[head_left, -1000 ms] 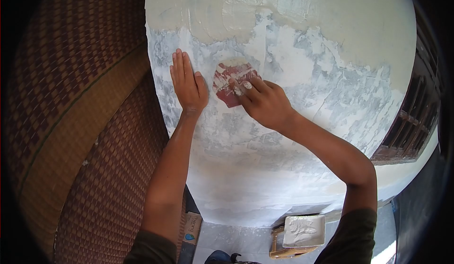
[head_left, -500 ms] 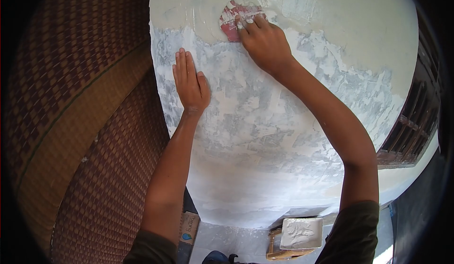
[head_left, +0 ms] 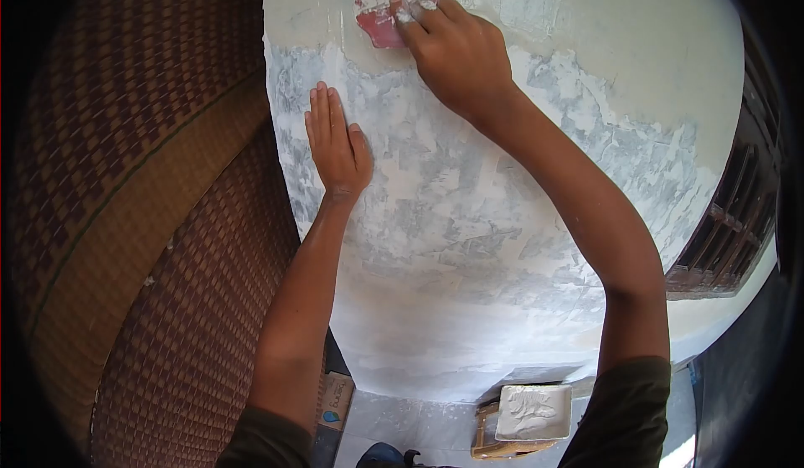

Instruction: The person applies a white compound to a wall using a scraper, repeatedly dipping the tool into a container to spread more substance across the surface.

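Note:
In front of me rises a wall (head_left: pixel 469 208) with patchy white and grey plaster, smoother and cream-coloured near the top. My right hand (head_left: pixel 461 49) grips a red putty scraper (head_left: pixel 379 25) smeared with white, its blade against the upper part of the wall. Lower and to the left, my left hand (head_left: pixel 339 145) lies flat on the patchy plaster, fingers stretched upward and holding nothing. The scraper's edge under my right fingers is partly hidden.
A white tub of putty (head_left: pixel 534 412) stands on a wooden stool (head_left: pixel 490 439) at the wall's foot. Woven matting (head_left: pixel 167 208) hangs along the left. A dark slatted window (head_left: pixel 724 217) is at the right. Cardboard (head_left: pixel 335 401) lies on the floor at lower left.
My right hand and the scraper have moved up and to the left along the wall. The left hand has stayed in place.

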Motion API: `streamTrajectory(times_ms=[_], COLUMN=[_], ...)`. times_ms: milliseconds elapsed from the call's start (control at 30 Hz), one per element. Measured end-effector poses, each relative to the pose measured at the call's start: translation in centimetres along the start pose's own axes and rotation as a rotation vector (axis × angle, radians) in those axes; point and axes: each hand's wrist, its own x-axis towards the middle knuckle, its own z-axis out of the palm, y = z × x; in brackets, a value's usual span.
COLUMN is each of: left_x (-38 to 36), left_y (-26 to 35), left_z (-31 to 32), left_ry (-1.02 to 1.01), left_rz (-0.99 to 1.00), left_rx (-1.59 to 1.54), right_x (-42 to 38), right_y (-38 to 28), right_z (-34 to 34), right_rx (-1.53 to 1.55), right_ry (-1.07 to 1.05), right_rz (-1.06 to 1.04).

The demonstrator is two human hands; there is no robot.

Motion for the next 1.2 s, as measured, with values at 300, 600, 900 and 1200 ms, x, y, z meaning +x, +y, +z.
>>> streamTrajectory(times_ms=[300, 600, 900, 1200], left_x=[0.2, 0.0, 0.1, -0.1], left_y=[0.0, 0.0, -0.1, -0.2], left_z=[0.1, 0.1, 0.1, 0.2], left_ry=[0.006, 0.005, 0.000, 0.000], left_rz=[-0.002, -0.006, -0.009, 0.001], left_rx=[-0.013, -0.015, -0.014, -0.017], right_x=[-5.9, -1.2, -6.0, -0.8], right_y=[-3.9, -1.6, -2.8, 0.6], right_z=[-0.2, -1.0, -0.1, -1.3], right_rx=[-0.019, 0.037, -0.053, -0.074], right_ry=[-0.386, -0.072, -0.382, -0.114], right_rz=[-0.078, 0.029, -0.072, 0.044])
